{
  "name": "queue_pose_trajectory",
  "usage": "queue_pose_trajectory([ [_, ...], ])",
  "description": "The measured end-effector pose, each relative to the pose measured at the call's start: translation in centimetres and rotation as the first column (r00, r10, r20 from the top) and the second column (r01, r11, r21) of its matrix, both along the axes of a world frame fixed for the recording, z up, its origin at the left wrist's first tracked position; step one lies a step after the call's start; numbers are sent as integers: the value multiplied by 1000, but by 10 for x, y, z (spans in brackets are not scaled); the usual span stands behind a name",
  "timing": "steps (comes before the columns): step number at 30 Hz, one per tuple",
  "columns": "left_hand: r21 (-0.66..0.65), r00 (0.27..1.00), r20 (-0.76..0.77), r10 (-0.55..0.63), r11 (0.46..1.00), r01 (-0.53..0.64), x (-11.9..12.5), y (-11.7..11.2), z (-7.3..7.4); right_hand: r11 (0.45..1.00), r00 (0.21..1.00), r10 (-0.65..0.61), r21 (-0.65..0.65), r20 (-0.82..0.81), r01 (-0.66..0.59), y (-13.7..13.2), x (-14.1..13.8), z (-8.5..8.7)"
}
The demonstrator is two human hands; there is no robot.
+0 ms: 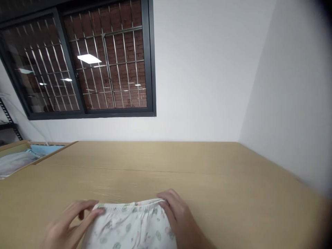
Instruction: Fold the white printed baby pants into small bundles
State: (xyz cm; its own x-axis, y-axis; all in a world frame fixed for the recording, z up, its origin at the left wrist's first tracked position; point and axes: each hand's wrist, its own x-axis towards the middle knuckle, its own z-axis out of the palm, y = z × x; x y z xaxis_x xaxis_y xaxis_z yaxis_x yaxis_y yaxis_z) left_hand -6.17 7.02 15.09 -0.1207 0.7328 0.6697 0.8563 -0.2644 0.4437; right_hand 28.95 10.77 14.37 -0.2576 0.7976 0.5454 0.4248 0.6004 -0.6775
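Note:
A white pair of pants [132, 228] with a green and pinkish print and a gathered elastic waistband lies at the bottom middle of the head view, its lower part cut off by the frame. My left hand [71, 221] pinches the left end of the waistband between thumb and fingers. At the right end, my right hand [177, 214] has its fingers closed on the waistband corner. Between the two hands the waistband runs nearly straight across, with small gathers along it.
Under the pants spreads a wide light-wood tabletop [207, 186] with a seam across it. A wooden-edged bin [54, 155] at the left holds pale and blue cloth. Behind are a white wall [202, 69] and a dark-framed, barred window [151, 69]. A dark shelf rack [9, 117] stands far left.

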Motion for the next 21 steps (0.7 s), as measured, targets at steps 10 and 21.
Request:
queue_pose_trajectory([
  [10, -357, 965, -1, -264, 901, 246, 68, 134, -44, 978, 964, -163, -95, 210, 186, 91, 43, -51],
  [21, -373, 989, -98, -113, 925, 68, 90, 212, -97, 956, 842, -279, 46, 461, 291, 163, 38, -81],
])
